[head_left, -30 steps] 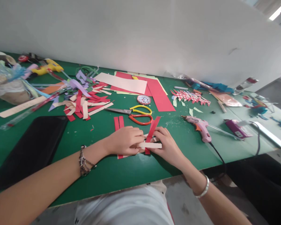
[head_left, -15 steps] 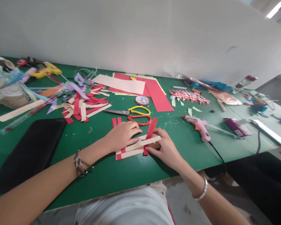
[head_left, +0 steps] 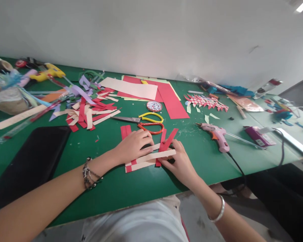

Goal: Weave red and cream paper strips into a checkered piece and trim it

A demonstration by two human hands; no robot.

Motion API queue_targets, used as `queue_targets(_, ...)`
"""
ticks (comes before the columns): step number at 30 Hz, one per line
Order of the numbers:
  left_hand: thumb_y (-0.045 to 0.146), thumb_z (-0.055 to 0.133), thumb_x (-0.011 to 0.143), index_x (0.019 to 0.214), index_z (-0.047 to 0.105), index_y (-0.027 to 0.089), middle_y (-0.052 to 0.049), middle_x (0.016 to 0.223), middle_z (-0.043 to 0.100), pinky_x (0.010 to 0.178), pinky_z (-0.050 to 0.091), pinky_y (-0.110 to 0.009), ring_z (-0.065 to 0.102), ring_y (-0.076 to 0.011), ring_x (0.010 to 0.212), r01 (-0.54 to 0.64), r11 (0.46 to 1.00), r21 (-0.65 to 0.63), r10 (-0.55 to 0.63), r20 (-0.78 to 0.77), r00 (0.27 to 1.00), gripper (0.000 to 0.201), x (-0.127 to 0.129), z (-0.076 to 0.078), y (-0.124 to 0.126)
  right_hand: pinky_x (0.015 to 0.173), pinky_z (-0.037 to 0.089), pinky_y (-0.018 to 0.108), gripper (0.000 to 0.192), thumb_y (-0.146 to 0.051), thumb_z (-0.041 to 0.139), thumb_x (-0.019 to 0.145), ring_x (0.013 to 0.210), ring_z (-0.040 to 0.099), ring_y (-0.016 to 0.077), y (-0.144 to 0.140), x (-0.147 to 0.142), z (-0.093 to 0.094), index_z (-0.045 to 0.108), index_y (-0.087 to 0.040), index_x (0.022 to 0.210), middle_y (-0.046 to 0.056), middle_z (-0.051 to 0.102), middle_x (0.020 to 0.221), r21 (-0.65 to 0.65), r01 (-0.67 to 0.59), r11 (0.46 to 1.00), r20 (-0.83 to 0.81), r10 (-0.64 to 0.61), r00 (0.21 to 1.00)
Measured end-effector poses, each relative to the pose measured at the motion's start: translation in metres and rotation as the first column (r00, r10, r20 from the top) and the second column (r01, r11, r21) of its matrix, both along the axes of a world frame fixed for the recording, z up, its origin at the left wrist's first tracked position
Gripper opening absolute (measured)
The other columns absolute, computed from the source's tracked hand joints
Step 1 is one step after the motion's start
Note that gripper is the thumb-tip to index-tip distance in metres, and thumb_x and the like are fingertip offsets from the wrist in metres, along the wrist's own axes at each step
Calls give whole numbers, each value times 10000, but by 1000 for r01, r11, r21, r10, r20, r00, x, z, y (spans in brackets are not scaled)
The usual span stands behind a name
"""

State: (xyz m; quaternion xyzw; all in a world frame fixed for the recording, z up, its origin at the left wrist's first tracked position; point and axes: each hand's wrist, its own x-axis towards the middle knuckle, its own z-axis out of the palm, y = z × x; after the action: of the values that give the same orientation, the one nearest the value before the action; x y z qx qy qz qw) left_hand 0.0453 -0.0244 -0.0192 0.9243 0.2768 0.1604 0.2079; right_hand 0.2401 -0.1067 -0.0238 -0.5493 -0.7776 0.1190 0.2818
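In front of me lies a small weave of red and cream paper strips (head_left: 141,164) on the green table. My left hand (head_left: 135,146) rests over its left part, fingers spread and pressing it down. My right hand (head_left: 180,161) is at the right end, thumb and fingers closed around the strip ends; the exact grip is partly hidden. Two red strips (head_left: 169,139) stick up in a V beside the right fingers. A cream strip (head_left: 155,155) crosses between both hands. Just beyond, scissors (head_left: 151,123) with one yellow and one orange handle lie spread apart.
Cut strips (head_left: 91,112) pile up at the left behind a black flat case (head_left: 32,161). Red paper sheets (head_left: 173,104) and a round pin case (head_left: 154,106) lie behind the scissors. A pink glue gun (head_left: 217,136), its cord trailing, and a woven red-white piece (head_left: 207,102) are on the right.
One red strip by my right hand now leans further right, apart from another red strip that shows upright beside it. My left hand stays nearly where it was.
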Motion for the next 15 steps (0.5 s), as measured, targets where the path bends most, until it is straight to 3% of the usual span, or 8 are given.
queue_targets(10, 218, 430, 896, 847, 564, 195, -35, 901, 582, 757, 423, -286, 512, -177, 884, 77, 991, -108, -62, 142, 988, 144, -2, 0, 2, 789, 509, 408, 107, -233, 597, 802, 956, 497, 242, -2, 0, -1, 629, -224, 903, 89, 526, 1079, 17, 22, 1000, -49, -21, 999)
queue_targets(15, 114, 399, 837, 785, 506, 195, -24, 840, 580, 721, 424, -269, 522, -160, 821, 60, 992, -112, -43, 151, 988, 144, -1, 2, -2, 836, 493, 426, 78, -191, 580, 795, 1005, 498, 250, -3, 1, -3, 621, -214, 858, 92, 514, 1141, 13, 3, 1000, -31, -3, 1000)
